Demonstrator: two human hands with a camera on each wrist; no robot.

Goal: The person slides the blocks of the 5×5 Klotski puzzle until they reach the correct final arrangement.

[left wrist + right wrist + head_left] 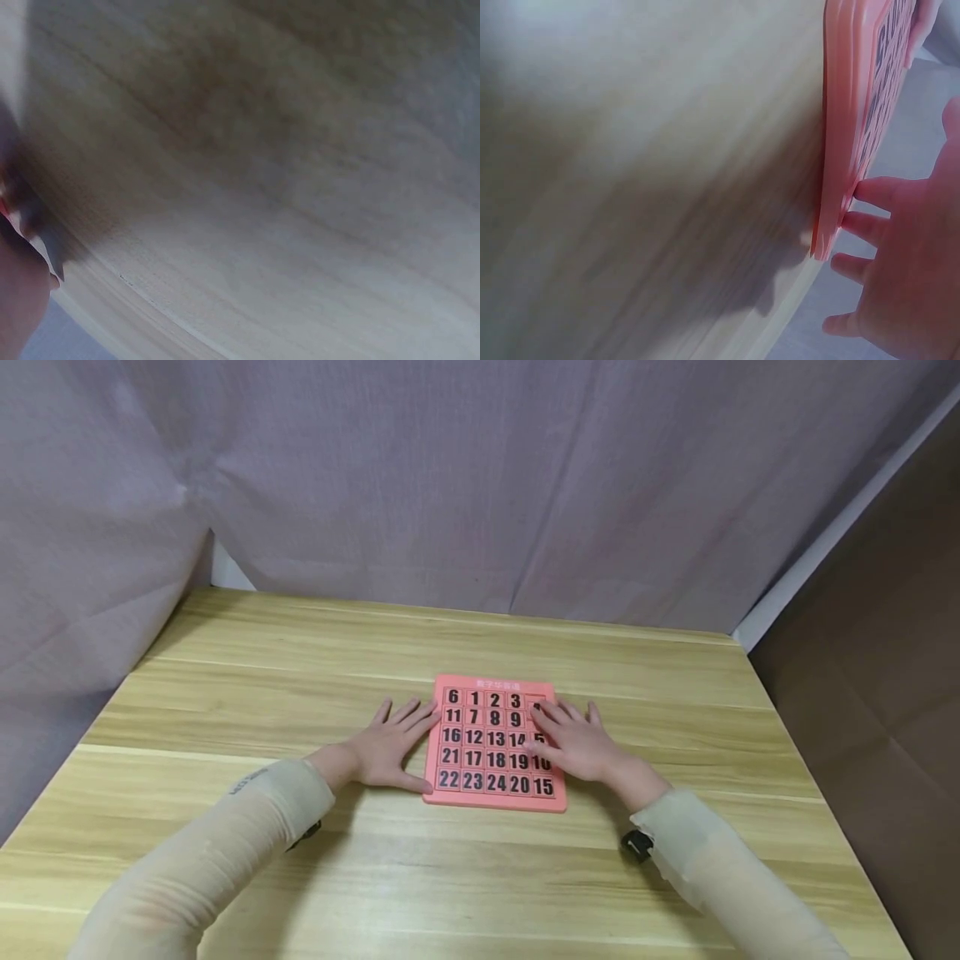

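Observation:
A salmon-pink sliding number puzzle [495, 742] lies flat on the wooden table [300, 652], its black-numbered tiles in a grid. My left hand [392, 748] lies flat on the table against the board's left edge, fingers straight and the thumb along the lower left corner. My right hand [572, 742] rests on the board's right side, fingers extended over the tiles of the right column. The right wrist view shows the puzzle's edge [838, 135] and my right hand [904, 270] with spread fingers touching it. The left wrist view is blurred table surface.
A grey-lilac cloth [450, 485] hangs behind and to the left of the table. A brown wall or panel [885, 652] stands to the right. Bare wood lies around the board on all sides.

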